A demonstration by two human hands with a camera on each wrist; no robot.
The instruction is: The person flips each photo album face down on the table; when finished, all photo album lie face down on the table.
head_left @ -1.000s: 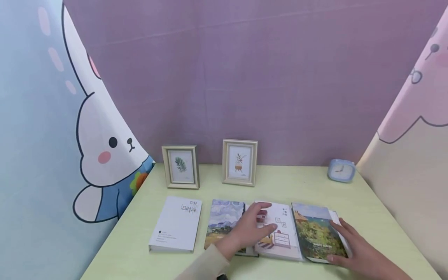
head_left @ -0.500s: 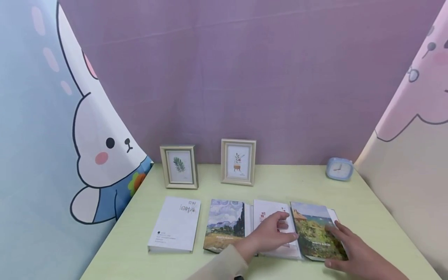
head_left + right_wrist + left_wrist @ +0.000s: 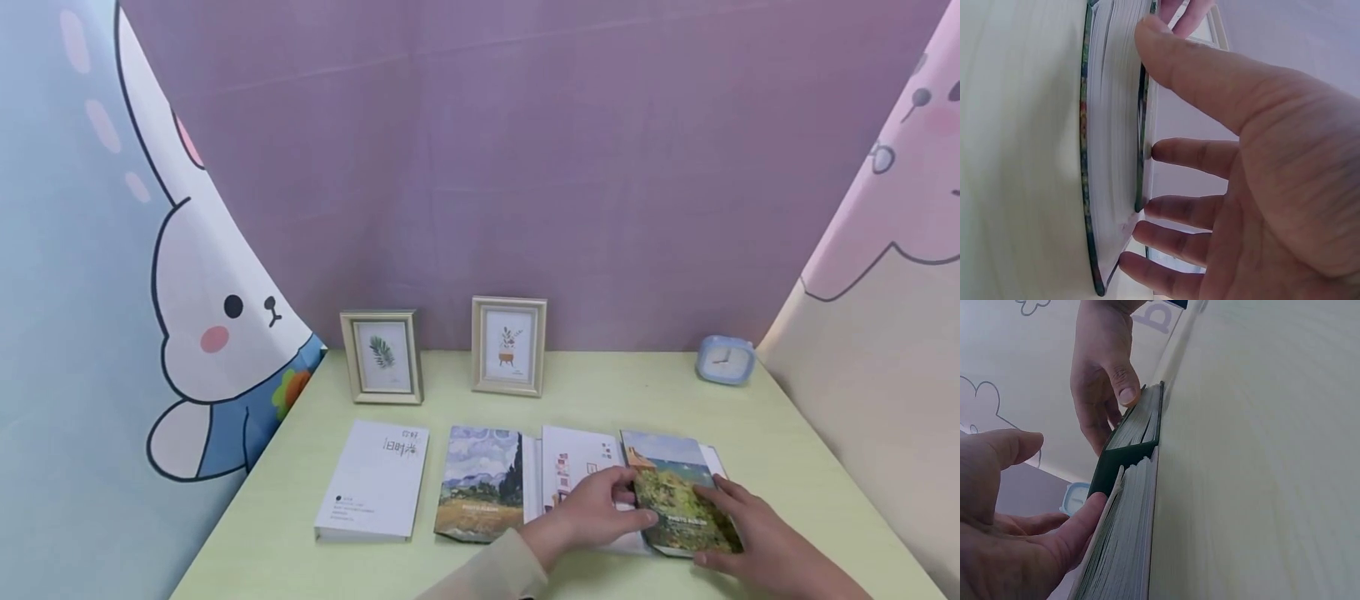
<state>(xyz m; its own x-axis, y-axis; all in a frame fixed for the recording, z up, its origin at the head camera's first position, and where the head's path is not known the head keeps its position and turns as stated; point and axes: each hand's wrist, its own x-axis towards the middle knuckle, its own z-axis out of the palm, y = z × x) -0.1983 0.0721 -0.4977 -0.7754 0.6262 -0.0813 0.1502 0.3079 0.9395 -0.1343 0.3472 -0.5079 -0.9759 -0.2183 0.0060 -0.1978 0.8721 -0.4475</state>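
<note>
At the right end of a row of photo albums lies a landscape-painted album [image 3: 675, 492], its dark green spine [image 3: 1113, 465] showing in the left wrist view. My left hand [image 3: 600, 507] reaches over the neighbouring white album [image 3: 558, 450], partly hiding it. Its fingertips are right at the green spine and its thumb stands apart. Along the opposite edge, my right hand [image 3: 757, 533] has its fingers spread. In the right wrist view, these fingertips [image 3: 1163, 150] meet the cover's edge beside the page block [image 3: 1113, 119], with the thumb at the near corner.
Left of these lie a wheatfield-painted album [image 3: 480, 483] and a white album with Chinese lettering [image 3: 372, 483]. Behind stand a leaf picture frame [image 3: 382, 358] and a potted-plant frame [image 3: 507, 346]. A blue clock [image 3: 725, 360] sits at the table's [image 3: 615, 383] back right.
My left hand has moved right, from over the white album to the painted album's spine side. The right hand keeps its place at the far edge, with only slight shifts.
</note>
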